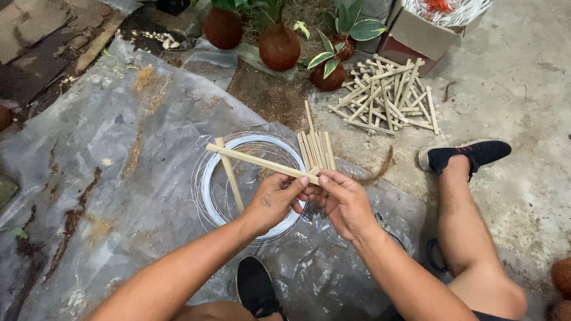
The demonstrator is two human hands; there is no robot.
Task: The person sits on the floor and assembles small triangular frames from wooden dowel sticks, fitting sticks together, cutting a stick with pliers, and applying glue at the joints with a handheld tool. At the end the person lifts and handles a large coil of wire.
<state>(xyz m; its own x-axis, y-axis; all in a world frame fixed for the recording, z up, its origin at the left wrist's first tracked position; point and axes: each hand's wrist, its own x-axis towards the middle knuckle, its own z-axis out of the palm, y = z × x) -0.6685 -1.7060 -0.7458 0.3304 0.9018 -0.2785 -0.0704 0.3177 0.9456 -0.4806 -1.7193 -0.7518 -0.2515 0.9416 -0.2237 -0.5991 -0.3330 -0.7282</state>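
My left hand [275, 199] and my right hand [344, 199] meet over a coil of pale wire [209, 178] on a plastic sheet. Both pinch one end of a long bamboo stick [256, 161] that runs up to the left. A second stick [231, 175] crosses under it near its far end and slants down toward my left hand. Just beyond my fingers lies a small bundle of bamboo sticks [317, 148].
A loose pile of bamboo sticks [389, 95] lies on the concrete at the upper right, by a cardboard box [419, 35]. Round coconut-husk plant balls [279, 47] with leaves stand at the top. My feet in black shoes [470, 154] rest on the ground.
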